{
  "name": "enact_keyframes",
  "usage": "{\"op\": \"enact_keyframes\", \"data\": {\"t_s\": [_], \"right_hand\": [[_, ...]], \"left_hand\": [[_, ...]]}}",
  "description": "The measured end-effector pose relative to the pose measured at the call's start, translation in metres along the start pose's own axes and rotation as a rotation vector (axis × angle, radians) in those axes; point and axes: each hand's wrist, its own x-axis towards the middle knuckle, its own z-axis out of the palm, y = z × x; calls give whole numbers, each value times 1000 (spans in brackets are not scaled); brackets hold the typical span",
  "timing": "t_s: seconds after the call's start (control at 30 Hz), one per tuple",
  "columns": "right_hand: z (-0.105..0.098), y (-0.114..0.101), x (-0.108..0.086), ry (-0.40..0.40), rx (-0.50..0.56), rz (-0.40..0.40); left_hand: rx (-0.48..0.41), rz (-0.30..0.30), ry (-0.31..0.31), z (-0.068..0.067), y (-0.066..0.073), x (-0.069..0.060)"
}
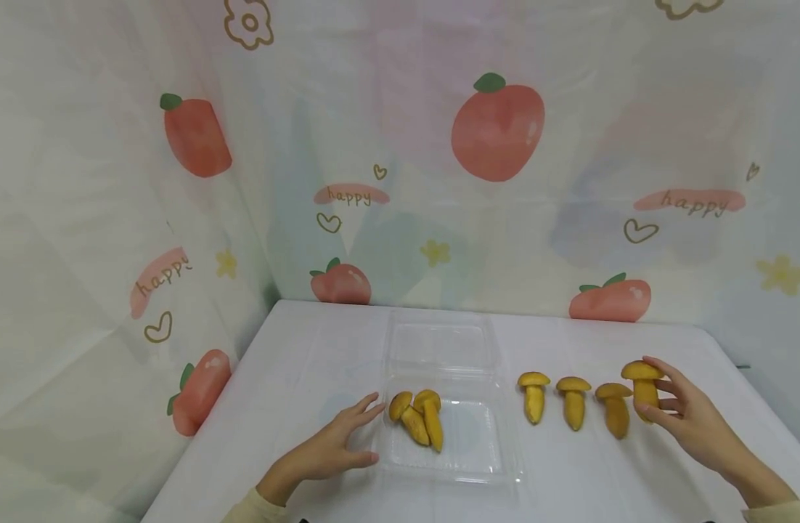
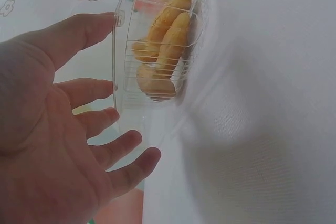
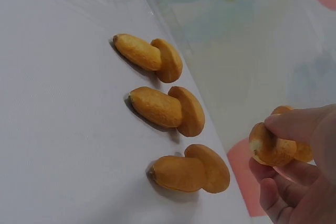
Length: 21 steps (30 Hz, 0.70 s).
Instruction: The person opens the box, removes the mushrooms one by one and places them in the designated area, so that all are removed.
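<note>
My right hand (image 1: 690, 421) pinches a yellow-brown mushroom (image 1: 645, 385) between thumb and fingers, lifted off the table in the right wrist view. To its left, three similar mushrooms (image 1: 573, 403) lie in a row, caps toward the back. A clear plastic clamshell box (image 1: 468, 436) stands at the middle with its lid folded back. Two mushrooms (image 1: 433, 421) lie side by side in the left part of its base. At the box's left edge my left hand (image 1: 331, 443) has its fingers spread, thumb and fingertips touching or very near the rim.
A white cloth covers the table (image 1: 308, 349). The transparent lid (image 1: 442, 347) lies flat behind the base. Behind and to the left hangs a fabric backdrop (image 1: 406, 145) printed with fruit and the word happy.
</note>
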Motion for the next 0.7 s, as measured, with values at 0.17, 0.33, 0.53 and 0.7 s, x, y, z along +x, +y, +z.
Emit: {"op": "enact_keyframes", "data": {"t_s": [0.17,0.33,0.53,0.7], "right_hand": [[1,9,-4,19,-6,-4],[2,12,-4,26,-16,-3],[1,14,-4,24,-37,33],[-4,15,-2,-10,-63,94]], "left_hand": [[-5,13,-4,-1,-1,-1],[-11,5,-5,-1,-1,-1],[-1,6,-1,-1,0,-2],[-5,14,-10,-2,1,-2]]}}
